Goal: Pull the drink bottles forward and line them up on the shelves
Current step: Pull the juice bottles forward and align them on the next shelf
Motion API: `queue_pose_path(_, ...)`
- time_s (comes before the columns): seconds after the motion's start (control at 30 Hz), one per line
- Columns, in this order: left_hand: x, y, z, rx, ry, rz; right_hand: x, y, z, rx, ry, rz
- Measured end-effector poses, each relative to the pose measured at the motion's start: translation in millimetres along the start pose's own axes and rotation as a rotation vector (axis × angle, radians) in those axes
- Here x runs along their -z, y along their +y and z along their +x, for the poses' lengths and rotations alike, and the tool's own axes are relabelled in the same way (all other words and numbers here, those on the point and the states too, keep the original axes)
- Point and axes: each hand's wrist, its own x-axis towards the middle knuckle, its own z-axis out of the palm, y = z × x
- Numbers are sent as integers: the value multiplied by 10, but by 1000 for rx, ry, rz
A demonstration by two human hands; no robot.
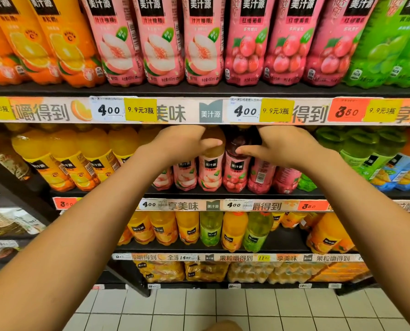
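The top shelf's bottles (204, 39) lose their caps to the upper edge; both hands' fingers (213, 142) vanish behind second-shelf bottles (211, 168).

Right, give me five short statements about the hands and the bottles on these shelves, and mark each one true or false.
1. Both hands reach to the second shelf from the top. True: the left hand and right hand are at the bottle tops there.
2. The left hand's thumb lies on a peach bottle. True.
3. The right hand grips a green grape bottle. False: its fingers curl round a red grape bottle.
4. The top shelf holds only orange drinks. False: orange bottles, peach, red grape and green bottles stand there.
5. The yellow tags hang on the bottom shelf. False: they sit on the top shelf's price strip.
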Motion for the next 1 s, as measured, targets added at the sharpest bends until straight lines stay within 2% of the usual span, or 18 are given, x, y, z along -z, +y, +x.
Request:
queue_pose_path(0.17,-13,-10,2,-52,50,-64,-39,30,21,14,39,17)
queue_pose_path(0.37,-67,-25,22,-34,65,-66,-49,20,16,-4,18,6)
queue_pose_path(0.6,-45,-48,26,-78,65,-54,-73,5,8,-18,-10,7)
queue_pose_path(0.77,-53,-24,0,-38,29,3,-47,29,-51,8,19,-14)
queue_pose_path(0.9,-131,41,-35,-48,154,14,23,126,-179,-38,85,90)
queue_pose_path(1.0,-206,161,-19,-144,278,-12,45,277,-305,-103,156,70)
